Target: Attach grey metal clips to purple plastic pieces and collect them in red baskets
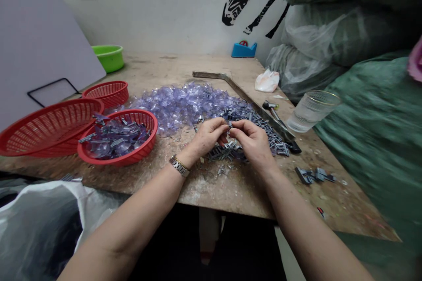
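Observation:
My left hand (211,134), with a metal watch on its wrist, and my right hand (252,140) meet over a heap of small grey plastic parts (263,125). Fingertips of both hands are pinched on a small grey plastic part (230,124), mostly covered by the fingers. Behind the hands spreads a pile of clear purple plastic pieces (184,103). To the left, a round red basket (145,151) holds purple pieces joined with grey parts.
Two more red baskets (49,118) and a green basin (112,58) stand left. A bent metal bar (244,94) borders the heap. At right are a hammer (278,116), a glass of water (310,112), grey pieces (314,175) and green sacks (372,127). A blue tape dispenser (244,50) sits behind.

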Demonstrator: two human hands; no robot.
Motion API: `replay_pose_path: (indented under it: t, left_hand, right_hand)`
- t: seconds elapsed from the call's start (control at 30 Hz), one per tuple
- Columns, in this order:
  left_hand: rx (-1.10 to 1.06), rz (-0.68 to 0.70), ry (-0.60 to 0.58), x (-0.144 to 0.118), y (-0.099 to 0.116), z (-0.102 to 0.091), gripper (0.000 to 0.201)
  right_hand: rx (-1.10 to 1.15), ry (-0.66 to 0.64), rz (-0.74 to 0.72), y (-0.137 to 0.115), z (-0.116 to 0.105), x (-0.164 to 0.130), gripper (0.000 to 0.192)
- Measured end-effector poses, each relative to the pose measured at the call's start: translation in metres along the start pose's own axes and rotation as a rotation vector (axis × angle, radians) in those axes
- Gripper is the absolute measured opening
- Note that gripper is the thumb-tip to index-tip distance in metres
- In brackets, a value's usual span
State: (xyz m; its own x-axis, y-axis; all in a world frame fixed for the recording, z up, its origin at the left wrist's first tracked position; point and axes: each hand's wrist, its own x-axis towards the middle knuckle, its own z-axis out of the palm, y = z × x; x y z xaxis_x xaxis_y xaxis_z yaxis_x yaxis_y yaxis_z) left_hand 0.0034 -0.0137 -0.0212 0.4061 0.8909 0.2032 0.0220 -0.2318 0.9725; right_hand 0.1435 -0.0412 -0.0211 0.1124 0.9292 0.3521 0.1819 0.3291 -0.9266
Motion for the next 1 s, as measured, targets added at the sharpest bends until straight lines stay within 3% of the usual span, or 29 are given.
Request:
replay_pose_path:
  t: [0.33, 0.67, 1.0]
  left_hand:
    - [-0.051, 0.01, -0.042, -0.0013, 0.0014, 0.0021, 0.021]
    - [-0.155, -0.032, 0.011, 0.0027, -0.0021, 0.0052, 0.012]
    - [-0.07, -0.105, -0.056, 0.0002, 0.0041, 0.0038, 0.011]
  right_hand:
    - [0.084, 0.044, 0.079, 0.0036, 0.001, 0.0013, 0.013]
    - [-0.309, 0.169, -0.265, 0.0048, -0.0005, -0.0017, 0.018]
    - [-0.415, 0.169, -0.316, 0.0023, -0.002, -0.0029, 0.007]
